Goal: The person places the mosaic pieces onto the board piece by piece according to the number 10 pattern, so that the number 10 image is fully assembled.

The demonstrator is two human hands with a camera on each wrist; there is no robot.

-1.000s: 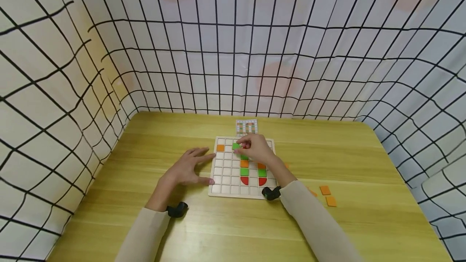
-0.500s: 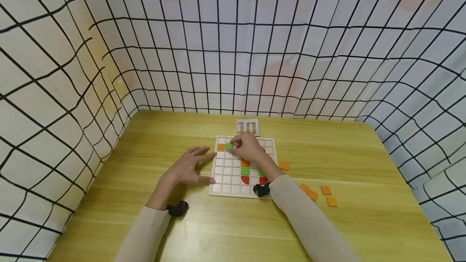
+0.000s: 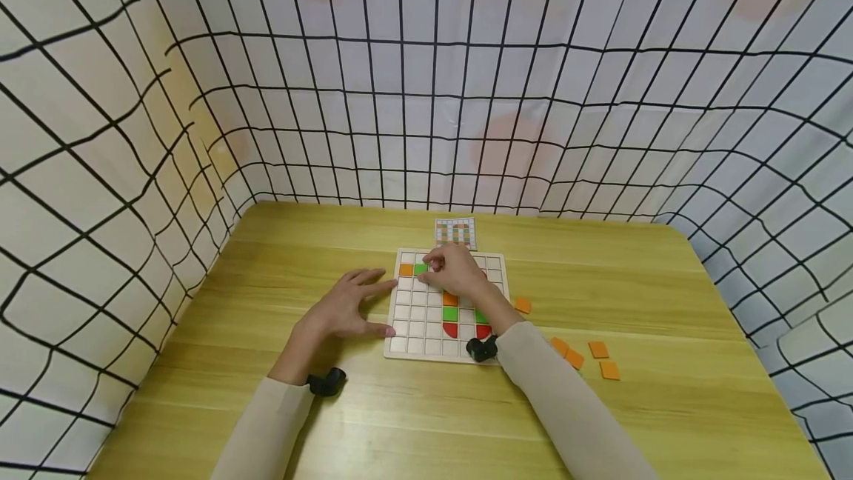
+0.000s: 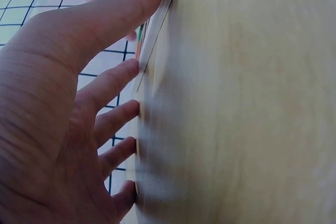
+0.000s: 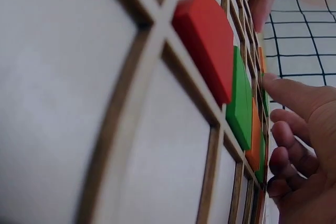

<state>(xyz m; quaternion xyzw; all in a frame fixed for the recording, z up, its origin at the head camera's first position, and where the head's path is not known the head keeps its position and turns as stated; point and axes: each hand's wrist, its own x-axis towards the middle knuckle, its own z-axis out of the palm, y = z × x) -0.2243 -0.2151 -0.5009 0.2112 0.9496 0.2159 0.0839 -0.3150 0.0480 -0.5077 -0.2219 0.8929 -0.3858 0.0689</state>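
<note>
Head view: at a desk (image 3: pixel 300 247), a person's right hand (image 3: pixel 458 270) pinches a green tile (image 3: pixel 420 270) between thumb and forefinger. The tile is over a gridded board (image 3: pixel 417 326), just right of an orange tile (image 3: pixel 406 270), near the far left corner. The left hand (image 3: pixel 342 310), fingers spread and grasping nothing, touches the board's left edge. The step in hand appears to be seating the green tile; whether it lies flat is unclear. The next move likely calls for squaring it in its cell, then letting go.

The head view looks forward and down on the board (image 3: pixel 425 313), which both wrist views face sidelong, close up.
</note>
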